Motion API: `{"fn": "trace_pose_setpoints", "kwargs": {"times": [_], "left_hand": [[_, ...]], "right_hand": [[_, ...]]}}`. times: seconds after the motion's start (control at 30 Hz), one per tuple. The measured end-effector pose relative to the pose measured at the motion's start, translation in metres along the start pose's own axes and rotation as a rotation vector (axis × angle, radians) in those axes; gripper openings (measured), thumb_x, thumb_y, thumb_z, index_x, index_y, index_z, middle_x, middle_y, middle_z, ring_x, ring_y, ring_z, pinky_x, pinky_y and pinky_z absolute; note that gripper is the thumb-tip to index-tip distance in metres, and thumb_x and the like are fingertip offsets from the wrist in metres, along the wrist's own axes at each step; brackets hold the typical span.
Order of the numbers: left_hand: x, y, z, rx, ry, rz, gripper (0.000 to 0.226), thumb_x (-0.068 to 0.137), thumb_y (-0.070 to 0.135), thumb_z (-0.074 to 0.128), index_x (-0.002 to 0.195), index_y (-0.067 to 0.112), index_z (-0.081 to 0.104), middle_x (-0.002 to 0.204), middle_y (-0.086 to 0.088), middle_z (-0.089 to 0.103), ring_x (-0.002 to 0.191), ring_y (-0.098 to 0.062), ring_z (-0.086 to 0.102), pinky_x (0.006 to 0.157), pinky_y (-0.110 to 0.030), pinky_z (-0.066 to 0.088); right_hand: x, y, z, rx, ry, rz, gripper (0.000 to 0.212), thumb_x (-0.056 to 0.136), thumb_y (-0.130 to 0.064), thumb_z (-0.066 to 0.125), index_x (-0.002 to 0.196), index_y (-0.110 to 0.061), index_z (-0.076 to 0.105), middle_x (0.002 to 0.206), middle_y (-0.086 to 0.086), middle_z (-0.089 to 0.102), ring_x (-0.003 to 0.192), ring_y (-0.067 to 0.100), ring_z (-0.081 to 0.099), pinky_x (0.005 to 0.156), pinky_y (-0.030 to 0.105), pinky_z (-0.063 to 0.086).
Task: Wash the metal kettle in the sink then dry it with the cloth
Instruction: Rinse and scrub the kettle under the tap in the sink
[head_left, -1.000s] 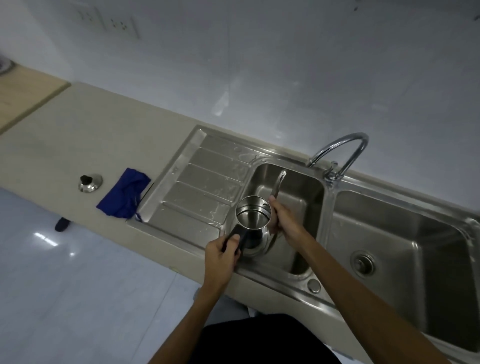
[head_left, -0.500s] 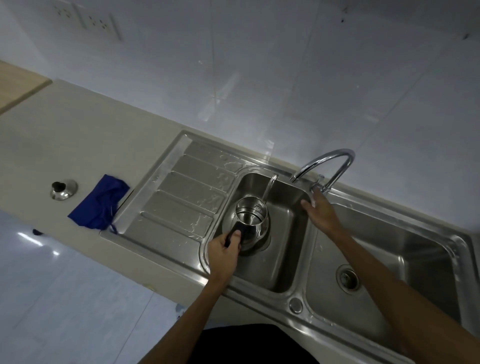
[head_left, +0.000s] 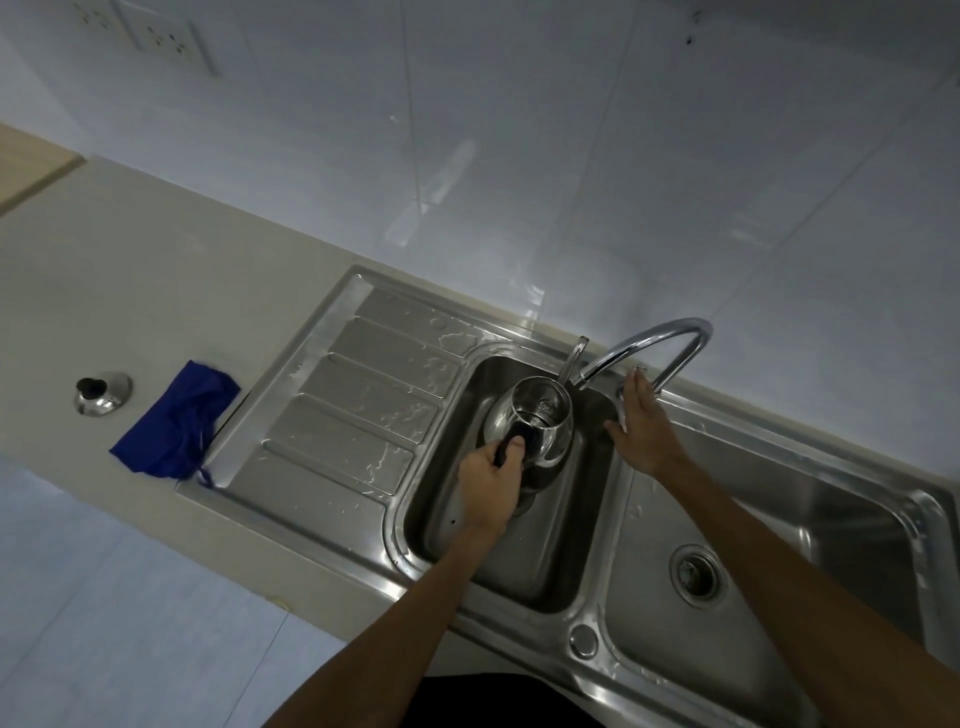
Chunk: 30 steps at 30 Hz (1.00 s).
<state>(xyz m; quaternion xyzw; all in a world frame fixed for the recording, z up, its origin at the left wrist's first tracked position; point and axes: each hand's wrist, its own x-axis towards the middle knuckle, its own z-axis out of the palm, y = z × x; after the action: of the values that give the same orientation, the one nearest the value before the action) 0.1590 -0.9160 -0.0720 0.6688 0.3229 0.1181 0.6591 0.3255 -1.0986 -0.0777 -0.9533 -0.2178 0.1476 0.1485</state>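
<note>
L hand (head_left: 491, 480) grips kettle (head_left: 540, 423) (lid off).

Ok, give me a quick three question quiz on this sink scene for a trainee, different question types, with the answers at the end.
1. True or false: the left hand grips the dark handle of the metal kettle.
2. Multiple choice: where does the blue cloth lie? A) in the right basin B) on the counter left of the drainboard C) over the faucet
3. Fill in: the right hand is at the base of the ____.

Key:
1. True; the kettle sits in the left basin.
2. B, beside the kettle lid.
3. faucet.
</note>
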Motion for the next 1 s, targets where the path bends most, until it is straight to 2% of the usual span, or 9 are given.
{"fn": "trace_pose_setpoints", "kwargs": {"times": [0.1, 0.23, 0.4, 0.57, 0.67, 0.83, 1.0], "left_hand": [[0.003, -0.002, 0.007, 0.014, -0.016, -0.002, 0.033, 0.088, 0.037, 0.059, 0.059, 0.021, 0.060, 0.049, 0.008, 0.057, 0.050, -0.006, 0.054, 0.056, -0.031, 0.046], [0.006, -0.006, 0.013, 0.016, -0.023, 0.021, 0.041, 0.082, 0.050, 0.055, 0.061, 0.015, 0.059, 0.050, 0.004, 0.054, 0.051, -0.016, 0.052, 0.056, -0.035, 0.044], [0.010, -0.007, 0.023, 0.000, -0.010, 0.042, 0.046, 0.080, 0.051, 0.056, 0.062, 0.009, 0.059, 0.051, -0.002, 0.053, 0.050, -0.020, 0.051, 0.054, -0.036, 0.043], [0.011, -0.003, 0.027, -0.015, -0.020, 0.035, 0.044, 0.082, 0.046, 0.057, 0.062, 0.007, 0.060, 0.051, 0.002, 0.055, 0.049, -0.013, 0.053, 0.053, -0.031, 0.044], [0.011, 0.000, 0.029, 0.004, -0.023, 0.052, 0.034, 0.086, 0.037, 0.059, 0.060, 0.015, 0.060, 0.050, 0.006, 0.055, 0.048, -0.008, 0.053, 0.052, -0.028, 0.042], [0.011, 0.001, 0.030, 0.002, -0.023, 0.060, 0.046, 0.080, 0.051, 0.055, 0.061, 0.008, 0.060, 0.052, -0.001, 0.056, 0.051, -0.015, 0.052, 0.054, -0.033, 0.043], [0.012, 0.001, 0.030, -0.006, -0.028, 0.063, 0.048, 0.079, 0.051, 0.055, 0.063, 0.006, 0.061, 0.053, 0.000, 0.055, 0.051, -0.014, 0.052, 0.053, -0.031, 0.043]], "right_hand": [[0.006, 0.007, 0.000, -0.018, -0.004, -0.022, 0.085, 0.095, -0.025, 0.057, 0.154, -0.001, -0.001, 0.163, 0.017, -0.005, 0.151, 0.030, -0.006, 0.122, 0.052, 0.015], [0.017, 0.008, -0.006, -0.003, -0.010, -0.021, 0.083, 0.096, -0.024, 0.055, 0.154, -0.001, 0.001, 0.163, 0.017, -0.005, 0.151, 0.030, -0.005, 0.123, 0.049, 0.013], [0.026, 0.011, -0.010, 0.009, -0.011, -0.034, 0.082, 0.097, -0.024, 0.054, 0.155, -0.003, 0.001, 0.164, 0.015, -0.004, 0.152, 0.030, -0.003, 0.123, 0.048, 0.013], [0.030, 0.013, -0.012, -0.006, -0.008, -0.057, 0.079, 0.098, -0.023, 0.054, 0.155, -0.003, 0.002, 0.164, 0.016, -0.001, 0.151, 0.033, 0.001, 0.122, 0.049, 0.014], [0.035, 0.016, -0.015, -0.021, -0.030, -0.056, 0.079, 0.098, -0.023, 0.053, 0.155, -0.003, 0.003, 0.164, 0.017, 0.000, 0.151, 0.034, 0.002, 0.122, 0.048, 0.014], [0.039, 0.017, -0.015, -0.022, -0.063, -0.034, 0.079, 0.098, -0.024, 0.053, 0.155, -0.004, 0.001, 0.164, 0.015, -0.001, 0.151, 0.033, 0.001, 0.122, 0.048, 0.015], [0.041, 0.017, -0.017, -0.017, -0.074, -0.030, 0.080, 0.098, -0.024, 0.053, 0.155, -0.005, 0.000, 0.164, 0.014, -0.003, 0.151, 0.032, 0.000, 0.122, 0.049, 0.016]]}}
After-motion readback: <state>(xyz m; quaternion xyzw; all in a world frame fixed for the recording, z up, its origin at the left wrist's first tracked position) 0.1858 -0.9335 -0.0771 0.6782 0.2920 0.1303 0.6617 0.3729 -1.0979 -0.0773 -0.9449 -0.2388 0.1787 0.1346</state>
